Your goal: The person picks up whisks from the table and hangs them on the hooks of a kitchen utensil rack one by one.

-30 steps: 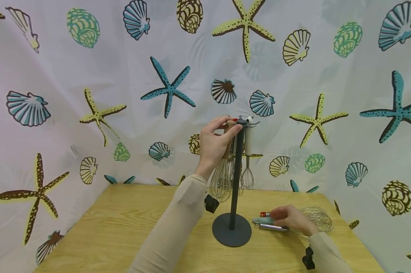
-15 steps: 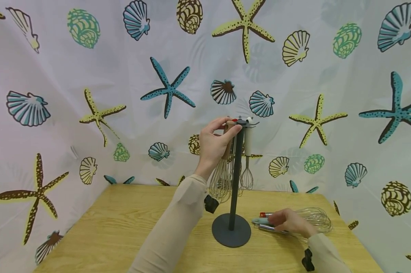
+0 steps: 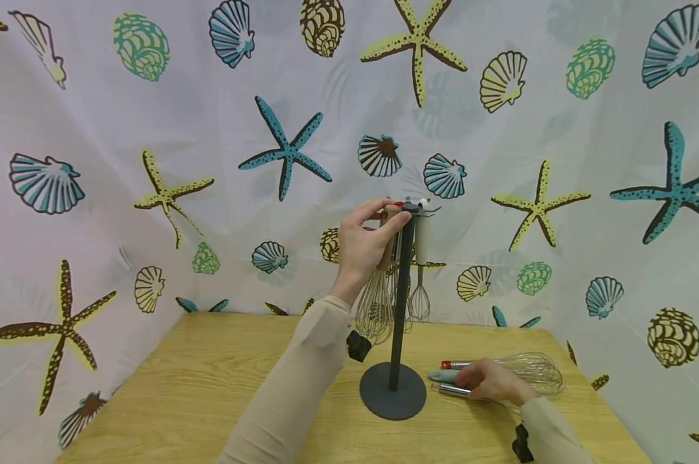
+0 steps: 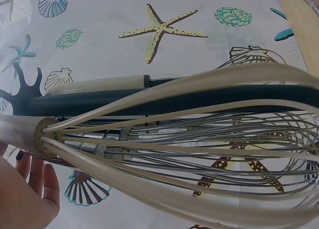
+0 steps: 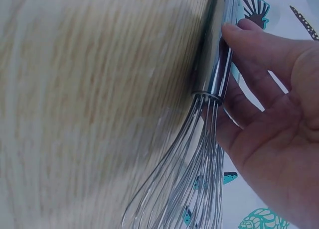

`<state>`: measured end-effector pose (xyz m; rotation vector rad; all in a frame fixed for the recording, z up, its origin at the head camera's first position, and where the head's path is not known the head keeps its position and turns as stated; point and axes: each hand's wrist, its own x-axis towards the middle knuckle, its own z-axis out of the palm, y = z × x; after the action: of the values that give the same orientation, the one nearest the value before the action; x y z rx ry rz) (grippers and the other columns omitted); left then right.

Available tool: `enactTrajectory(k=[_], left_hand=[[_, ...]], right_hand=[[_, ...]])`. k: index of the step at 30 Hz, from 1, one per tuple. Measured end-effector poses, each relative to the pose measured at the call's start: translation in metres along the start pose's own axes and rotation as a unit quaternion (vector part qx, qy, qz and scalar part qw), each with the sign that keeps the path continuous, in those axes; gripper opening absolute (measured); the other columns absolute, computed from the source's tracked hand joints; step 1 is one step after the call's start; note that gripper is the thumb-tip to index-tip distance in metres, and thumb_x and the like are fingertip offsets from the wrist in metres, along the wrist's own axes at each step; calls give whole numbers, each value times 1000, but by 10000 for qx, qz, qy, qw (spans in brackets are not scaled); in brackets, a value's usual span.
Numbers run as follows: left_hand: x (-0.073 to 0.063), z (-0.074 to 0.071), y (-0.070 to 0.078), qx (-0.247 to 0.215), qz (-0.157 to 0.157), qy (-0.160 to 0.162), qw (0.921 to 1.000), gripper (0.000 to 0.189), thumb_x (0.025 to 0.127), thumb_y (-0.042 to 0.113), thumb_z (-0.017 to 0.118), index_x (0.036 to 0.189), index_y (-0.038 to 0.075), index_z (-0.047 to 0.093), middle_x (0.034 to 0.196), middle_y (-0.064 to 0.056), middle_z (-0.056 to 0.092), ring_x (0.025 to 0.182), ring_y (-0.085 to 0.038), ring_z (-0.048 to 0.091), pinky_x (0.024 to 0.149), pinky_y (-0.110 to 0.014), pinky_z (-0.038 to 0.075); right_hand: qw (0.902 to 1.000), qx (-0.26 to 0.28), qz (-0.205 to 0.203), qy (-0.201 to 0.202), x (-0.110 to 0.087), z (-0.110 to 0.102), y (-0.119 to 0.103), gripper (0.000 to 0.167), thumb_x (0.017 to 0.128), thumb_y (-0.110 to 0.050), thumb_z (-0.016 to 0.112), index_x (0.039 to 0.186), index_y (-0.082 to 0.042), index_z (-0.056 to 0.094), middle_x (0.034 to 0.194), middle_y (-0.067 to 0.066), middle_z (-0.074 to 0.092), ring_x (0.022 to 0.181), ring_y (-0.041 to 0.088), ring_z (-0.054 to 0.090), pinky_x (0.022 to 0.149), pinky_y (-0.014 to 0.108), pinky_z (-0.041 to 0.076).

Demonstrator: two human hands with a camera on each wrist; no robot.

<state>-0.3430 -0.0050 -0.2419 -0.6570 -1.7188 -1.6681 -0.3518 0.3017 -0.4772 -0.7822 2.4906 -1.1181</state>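
In the head view, a dark stand point(image 3: 401, 303) rises from a round base. At its top my left hand point(image 3: 361, 248) holds a wooden-handled whisk point(image 4: 20, 134), its wires hanging down. A cream-handled whisk point(image 3: 422, 245) and at least one more hang from the hooks there. To the stand's right, my right hand point(image 3: 496, 381) is over several whisks lying on the table. Its thumb and fingers pinch the silver handle point(image 5: 212, 59) of a metal whisk. Beside that lie a light blue handle point(image 3: 442, 375) and a red-ended handle point(image 3: 448, 365); the hand partly covers them.
The wooden table point(image 3: 222, 367) meets a white curtain point(image 3: 222, 109) printed with shells and starfish at the back and sides. The stand's round base point(image 3: 393, 406) sits between my arms. Bare prongs point(image 3: 433, 211) stick out at the stand's top right.
My right hand has moved slightly down and left onto the silver handle. My left hand stays at the stand's top with the wooden-handled whisk.
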Motion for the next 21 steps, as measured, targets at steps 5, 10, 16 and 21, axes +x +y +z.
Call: enactTrajectory(k=[5, 10, 16, 21], left_hand=[[0, 0, -1, -15, -3, 8, 10000, 36, 82, 32, 80, 112, 13, 74, 116, 0, 67, 97, -16, 57, 73, -25, 46], [0, -1, 0, -25, 36, 3, 10000, 36, 82, 31, 80, 112, 12, 74, 117, -1, 67, 97, -16, 57, 73, -25, 46], [0, -1, 0, -10, 60, 18, 10000, 37, 82, 28, 81, 113, 10, 74, 118, -1, 67, 97, -16, 57, 73, -25, 46], [0, -1, -1, -18, 87, 31, 10000, 34, 82, 28, 81, 111, 12, 74, 116, -1, 67, 96, -15, 57, 73, -24, 47]], right_hand=[[10000, -87, -33, -22, 1, 1, 2, 31, 83, 11, 66, 113, 13, 64, 112, 29, 67, 102, 38, 67, 82, 32, 56], [9999, -124, 3, 12, 1, 3, 4, 33, 80, 11, 66, 114, 12, 66, 113, 27, 68, 103, 38, 66, 83, 35, 56], [9998, -216, 4, 42, 1, 5, 2, 34, 79, 12, 65, 113, 11, 66, 112, 26, 68, 103, 37, 67, 84, 38, 56], [9997, -243, -15, 33, 1, 5, -2, 34, 79, 14, 64, 113, 11, 66, 111, 26, 69, 102, 35, 66, 82, 35, 55]])
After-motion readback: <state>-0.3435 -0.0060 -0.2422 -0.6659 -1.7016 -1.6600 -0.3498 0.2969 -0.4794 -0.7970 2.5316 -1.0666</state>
